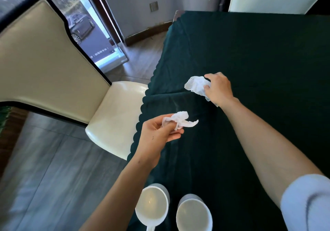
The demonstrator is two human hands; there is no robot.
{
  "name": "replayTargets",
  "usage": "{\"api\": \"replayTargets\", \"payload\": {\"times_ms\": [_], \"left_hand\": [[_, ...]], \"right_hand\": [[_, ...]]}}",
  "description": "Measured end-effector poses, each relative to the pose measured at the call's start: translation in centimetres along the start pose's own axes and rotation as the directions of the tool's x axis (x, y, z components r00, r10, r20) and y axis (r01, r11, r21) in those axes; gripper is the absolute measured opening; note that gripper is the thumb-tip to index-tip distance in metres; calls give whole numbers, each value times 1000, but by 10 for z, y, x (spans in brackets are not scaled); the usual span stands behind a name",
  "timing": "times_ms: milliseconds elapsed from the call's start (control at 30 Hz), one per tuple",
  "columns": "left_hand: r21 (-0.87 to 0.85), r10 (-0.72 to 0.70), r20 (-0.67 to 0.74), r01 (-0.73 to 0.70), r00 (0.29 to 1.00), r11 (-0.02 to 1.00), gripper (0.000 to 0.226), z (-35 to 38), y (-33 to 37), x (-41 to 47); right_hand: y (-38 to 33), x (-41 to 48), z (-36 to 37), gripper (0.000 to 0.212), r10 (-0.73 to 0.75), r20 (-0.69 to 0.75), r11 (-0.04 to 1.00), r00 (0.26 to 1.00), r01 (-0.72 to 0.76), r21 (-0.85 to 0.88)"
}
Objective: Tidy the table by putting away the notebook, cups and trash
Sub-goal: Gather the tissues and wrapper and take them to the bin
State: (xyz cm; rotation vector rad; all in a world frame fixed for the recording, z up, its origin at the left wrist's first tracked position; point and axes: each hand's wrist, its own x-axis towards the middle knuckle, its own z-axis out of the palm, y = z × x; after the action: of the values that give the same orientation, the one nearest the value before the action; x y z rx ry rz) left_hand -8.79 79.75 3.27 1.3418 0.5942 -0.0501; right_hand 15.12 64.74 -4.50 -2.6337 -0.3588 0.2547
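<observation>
Tablecloth [259, 56] could drag and upset the two cups [194, 215] at the near edge if an arm sweeps back low. The right hand [218, 89], reached out over the table, is closed on a crumpled tissue [195, 86]; the left hand [160, 132] pinches a smaller twisted tissue [180, 120] loosely, so it may drop.

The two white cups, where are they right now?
The two white cups stand side by side at the table's near edge, low in the head view, below the left hand.
</observation>
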Motion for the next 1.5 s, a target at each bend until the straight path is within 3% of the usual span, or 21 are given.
{"api": "replayTargets", "payload": {"times_ms": [100,167,267,400,533,900,1033,1133,1267,1400,1500], "left_hand": [[-7,-27,-18,27,999,1000,28,-7,-1,2],[-21,-43,-23,43,999,999,24,-11,-1,0],[-32,-53,-32,52,998,998,19,-21,0,-5],[-48,-37,-54,34,998,998,16,-32,8,-15],[-73,12,-78,-18,997,997,18,-41,24,-27],[-122,131,-133,-147,982,982,19,-83,64,-98],[-121,156,-127,-171,980,978,19,-97,69,-128],[-104,175,-68,-182,982,978,15,-110,68,-156],[-130,172,94,-160,981,979,20,-122,57,-196],[-136,192,296,-157,936,978,37,-125,49,-235],[-72,228,440,-219,869,973,35,-122,43,-260]], "right_hand": [[-8,1,5,15,54,52,997,997,-50,-65],[-10,-1,8,25,77,69,996,995,-74,-45],[-11,-6,9,20,105,58,992,993,-109,60],[-23,-16,3,46,157,57,966,986,-166,197],[-47,-41,-2,25,159,68,934,985,-172,313],[-144,-177,-56,11,-151,351,924,924,6,382],[-180,-249,-90,9,-286,494,797,821,-83,599],[-201,-302,-101,12,-328,391,703,860,-55,709],[-219,-360,-99,14,-158,59,695,986,69,716],[-227,-415,-87,17,-1,-151,751,989,100,652],[-229,-455,-81,25,120,-250,773,961,68,631]]}}
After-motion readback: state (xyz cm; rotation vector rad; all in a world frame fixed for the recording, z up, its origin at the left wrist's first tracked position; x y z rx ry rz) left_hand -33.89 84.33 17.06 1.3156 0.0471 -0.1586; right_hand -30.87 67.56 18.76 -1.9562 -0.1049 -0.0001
